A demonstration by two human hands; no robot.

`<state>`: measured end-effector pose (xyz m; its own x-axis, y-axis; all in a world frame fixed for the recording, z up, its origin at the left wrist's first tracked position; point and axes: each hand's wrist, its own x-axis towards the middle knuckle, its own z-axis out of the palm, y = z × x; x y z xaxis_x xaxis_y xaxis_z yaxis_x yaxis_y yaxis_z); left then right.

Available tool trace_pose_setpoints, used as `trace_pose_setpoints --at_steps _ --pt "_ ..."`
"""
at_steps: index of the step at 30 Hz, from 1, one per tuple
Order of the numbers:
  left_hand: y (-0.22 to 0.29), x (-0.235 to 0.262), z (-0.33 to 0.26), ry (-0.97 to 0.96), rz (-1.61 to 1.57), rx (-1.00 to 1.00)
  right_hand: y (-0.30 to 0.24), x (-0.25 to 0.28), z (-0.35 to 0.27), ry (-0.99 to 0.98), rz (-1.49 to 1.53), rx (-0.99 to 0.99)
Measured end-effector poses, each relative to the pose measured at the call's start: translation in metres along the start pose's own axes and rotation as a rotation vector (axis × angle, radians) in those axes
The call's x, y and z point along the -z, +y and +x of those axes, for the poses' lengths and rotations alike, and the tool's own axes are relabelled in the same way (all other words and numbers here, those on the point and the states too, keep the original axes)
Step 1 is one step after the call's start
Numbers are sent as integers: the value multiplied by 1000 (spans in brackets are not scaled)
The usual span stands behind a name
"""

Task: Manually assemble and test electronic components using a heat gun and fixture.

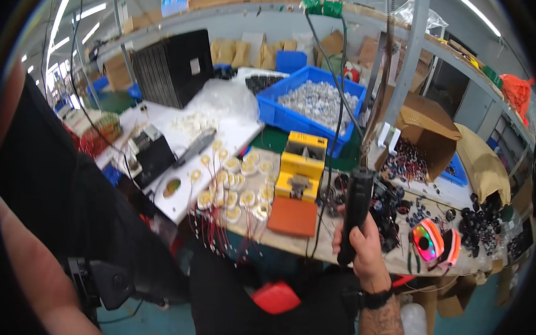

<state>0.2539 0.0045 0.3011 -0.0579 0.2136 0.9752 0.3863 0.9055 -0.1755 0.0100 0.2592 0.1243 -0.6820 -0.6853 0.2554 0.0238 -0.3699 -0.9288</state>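
Note:
My right hand (364, 246) is wrapped round an upright black electric screwdriver (357, 206), which has cables and a coiled spring above it. It is held over the front edge of the bench. To its right lie a glowing rounded housing with coloured lights (428, 239) and a pink-orange part (451, 249). Green-handled pliers (415, 260) lie beside them. Left of the hand sit an orange-brown block (292, 216) and a yellow box (303, 163). My left hand is not in view. A blurred red object (276, 297) shows between my thighs.
White round discs with red wires (246, 197) cover the bench's left part. Behind are a blue bin (264, 111) of small parts and a cardboard box (429, 123). A metal post (406, 60) rises at the right. A person in black (67, 178) stands close at left, arm near.

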Motion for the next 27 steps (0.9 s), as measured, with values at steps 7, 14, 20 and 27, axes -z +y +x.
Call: trace_pose_setpoints --at_steps 7,14,20,27 --pt "17 2 -5 40 96 56 -8 -6 -9 83 -99 92" --pt "3 -38 -230 -292 77 1199 -31 9 -24 144 -176 -36" --pt "38 -34 -303 -491 37 1377 -22 5 -14 130 -178 -56" --pt "2 -28 -320 -352 96 1402 -8 -3 -21 194 -193 -81"
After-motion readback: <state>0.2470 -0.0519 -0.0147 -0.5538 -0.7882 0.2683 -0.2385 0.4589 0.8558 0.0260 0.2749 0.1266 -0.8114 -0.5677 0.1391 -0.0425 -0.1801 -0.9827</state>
